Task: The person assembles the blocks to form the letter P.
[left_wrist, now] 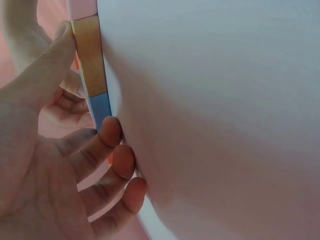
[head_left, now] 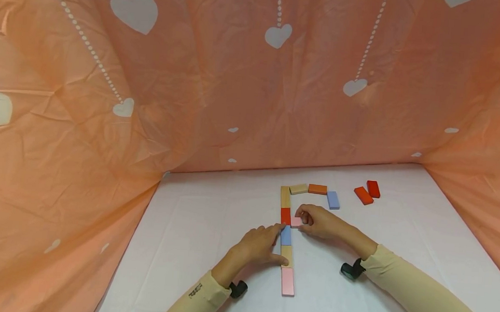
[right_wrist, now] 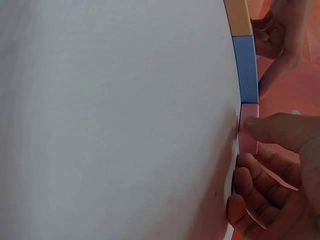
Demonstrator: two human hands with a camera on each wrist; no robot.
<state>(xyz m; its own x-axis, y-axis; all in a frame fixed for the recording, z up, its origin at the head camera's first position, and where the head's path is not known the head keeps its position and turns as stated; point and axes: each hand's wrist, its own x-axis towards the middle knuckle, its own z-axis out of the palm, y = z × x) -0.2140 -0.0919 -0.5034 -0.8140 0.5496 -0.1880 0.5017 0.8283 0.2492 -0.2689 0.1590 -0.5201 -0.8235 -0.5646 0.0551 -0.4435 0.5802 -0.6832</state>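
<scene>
Flat coloured blocks form a line on the white cloth. From far to near, its straight part has a plain wooden block (head_left: 286, 197), a red block (head_left: 286, 216), a blue block (head_left: 286, 235), another wooden block (head_left: 287, 250) and a pink block (head_left: 287, 282). My left hand (head_left: 256, 246) spans this part from the left, thumb at the nearer wooden block and index fingertip around the red and blue blocks' joint. My right hand (head_left: 321, 223) pinches a second, pink block (head_left: 296, 222) against the line's right side, beside the red one.
At the far end the line bends right through a wooden block (head_left: 298, 189), an orange block (head_left: 318, 189) and a blue block (head_left: 333, 200). Two loose red blocks (head_left: 363, 196) lie farther right. An orange curtain (head_left: 253, 103) with white hearts surrounds the table (head_left: 192, 229).
</scene>
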